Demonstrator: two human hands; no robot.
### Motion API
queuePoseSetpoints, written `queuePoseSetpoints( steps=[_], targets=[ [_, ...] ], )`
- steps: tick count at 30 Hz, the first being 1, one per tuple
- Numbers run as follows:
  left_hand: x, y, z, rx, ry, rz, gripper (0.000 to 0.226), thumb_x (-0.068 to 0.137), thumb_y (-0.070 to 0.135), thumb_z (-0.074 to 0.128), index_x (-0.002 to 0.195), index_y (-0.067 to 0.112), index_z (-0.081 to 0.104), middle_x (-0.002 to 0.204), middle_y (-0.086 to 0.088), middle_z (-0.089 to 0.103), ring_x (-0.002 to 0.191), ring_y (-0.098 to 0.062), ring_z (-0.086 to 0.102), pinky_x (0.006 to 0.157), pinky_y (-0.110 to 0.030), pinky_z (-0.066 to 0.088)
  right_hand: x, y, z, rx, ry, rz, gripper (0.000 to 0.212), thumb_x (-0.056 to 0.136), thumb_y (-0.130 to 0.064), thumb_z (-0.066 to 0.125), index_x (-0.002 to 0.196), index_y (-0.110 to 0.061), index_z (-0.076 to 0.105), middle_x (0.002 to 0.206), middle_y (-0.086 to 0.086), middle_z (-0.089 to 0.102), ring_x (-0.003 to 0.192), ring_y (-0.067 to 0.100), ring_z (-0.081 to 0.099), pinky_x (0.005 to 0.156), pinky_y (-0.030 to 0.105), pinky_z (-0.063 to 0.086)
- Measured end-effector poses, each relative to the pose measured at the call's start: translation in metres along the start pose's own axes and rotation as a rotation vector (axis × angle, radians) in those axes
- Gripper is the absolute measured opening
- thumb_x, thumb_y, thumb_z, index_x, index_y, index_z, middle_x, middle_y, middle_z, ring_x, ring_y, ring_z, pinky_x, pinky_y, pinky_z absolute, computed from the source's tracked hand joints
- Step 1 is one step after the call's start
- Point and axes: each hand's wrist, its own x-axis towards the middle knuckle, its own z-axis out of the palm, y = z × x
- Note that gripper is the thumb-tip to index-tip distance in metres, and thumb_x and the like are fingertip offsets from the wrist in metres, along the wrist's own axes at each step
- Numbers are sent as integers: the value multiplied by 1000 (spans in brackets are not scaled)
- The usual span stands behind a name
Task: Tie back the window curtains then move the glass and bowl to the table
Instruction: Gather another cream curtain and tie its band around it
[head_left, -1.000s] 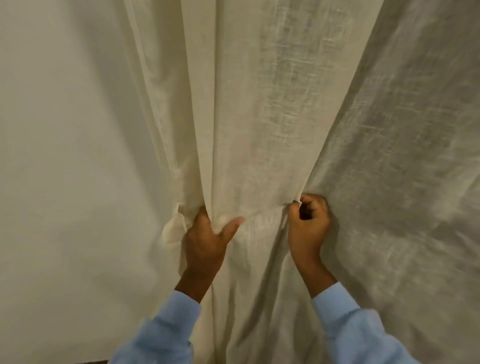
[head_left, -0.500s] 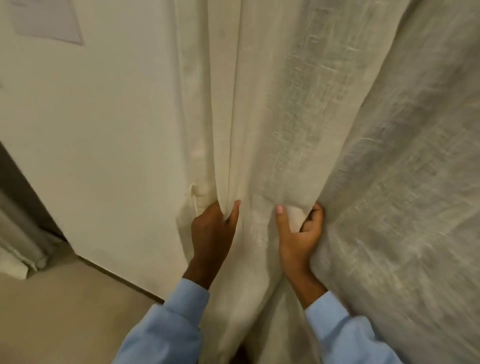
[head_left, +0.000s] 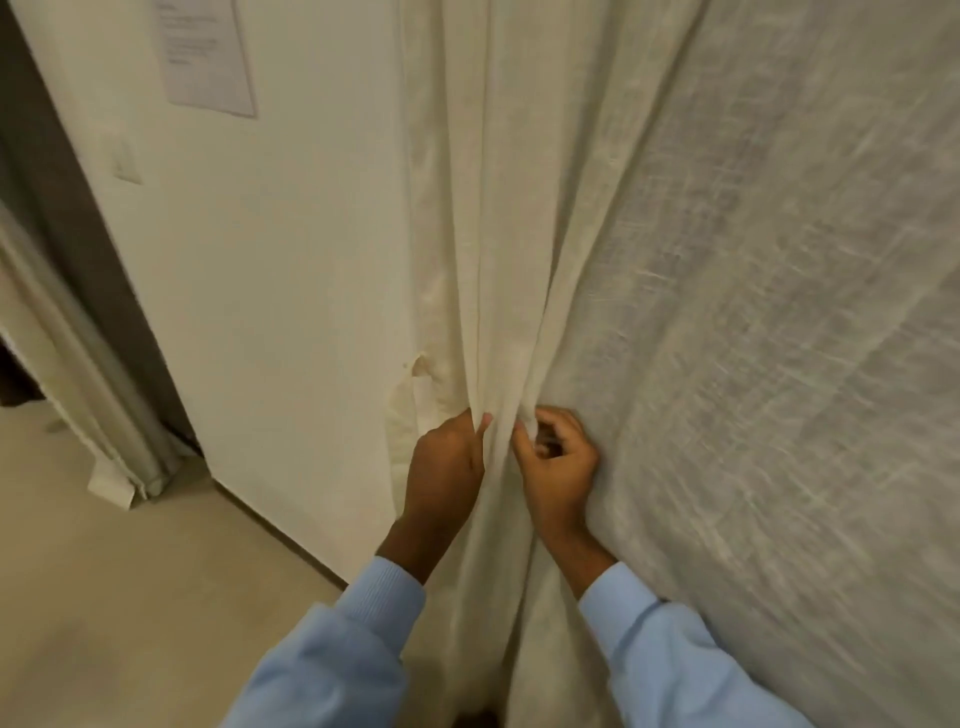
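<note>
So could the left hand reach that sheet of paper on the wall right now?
Probably, with a stretch: only bare wall lies between the left hand and the paper. But it grips the curtain, so it must let go first.

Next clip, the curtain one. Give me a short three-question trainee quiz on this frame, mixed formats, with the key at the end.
1. True or false: the left hand holds a glass.
2. What does the right hand pinch? A) a fold of the curtain B) a bowl C) a cord
3. Fill in: the paper sheet hangs on the wall to the curtain's ___.
Key: 1 false, its grip is on gathered curtain folds; 2 A; 3 left.
</note>
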Motion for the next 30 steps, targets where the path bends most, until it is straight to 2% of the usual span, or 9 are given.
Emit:
queuePoseSetpoints(
  steps=[4,7,10,15,20,22,24,26,30],
  targets=[
    [-23,31,-3,-93,-30,-119,34,101,27,40,114,4,62,103,-7,68,95,-18,63,87,-16,39,-15,-11,-12,96,-120,-25,9,82,-1,76,90,-4,74,89,-4,70,79,6,67,71,19,53],
    [-32,39,-7,45,-27,-125,40,100,32,34,110,4,61,98,-13,68,90,-26,65,81,-26,46,-30,-25,-25,164,9,14,16,75,4,68,81,-11,69,81,-1,66,72,4,62,67,18,49],
    [-33,34,-14,233,-33,-231,27,102,19,36,110,4,57,93,-14,66,83,-31,64,74,-33,47,-49,-36,-42,184,92,-44,19,70,0,59,76,-19,60,73,-4,59,66,3,55,66,21,47],
    [-38,39,-36,180,-84,-226,22,89,24,46,92,5,58,81,-15,66,75,-35,64,67,-41,51,-80,-48,-42,23,-298,-407,44,74,16,63,99,-20,65,71,-14,45,64,4,46,72,12,44],
    [-59,48,-42,128,-166,-86,23,100,14,41,104,3,61,91,-14,68,83,-31,64,70,-20,39,-51,-50,-33,-147,-227,-159,48,72,12,60,109,-18,68,69,-4,47,61,7,44,69,17,44],
    [-67,57,-41,-1,-203,-53,23,101,18,41,97,9,62,86,-2,63,79,-19,61,69,-11,34,-52,-54,-35,-81,-195,-59,40,79,10,61,108,-19,65,68,4,51,61,14,50,66,24,49],
    [-73,63,-37,-110,-189,-46,25,101,23,40,108,9,59,96,5,56,83,2,53,76,-4,34,-64,-61,-39,40,-157,24,32,86,7,60,107,-17,61,75,14,58,65,17,57,69,26,53],
    [-78,65,-33,-175,-120,-64,24,100,23,44,114,7,54,99,10,49,87,8,49,81,2,32,-74,-61,-44,151,-105,112,21,90,3,63,103,-13,62,78,9,62,66,9,59,68,22,53],
    [-87,75,-38,-249,119,-130,5,93,16,59,94,21,59,79,22,56,71,0,58,68,0,39,-81,-58,-58,223,0,235,12,89,-3,69,95,-14,69,74,6,67,61,13,60,63,25,52]
  ],
)
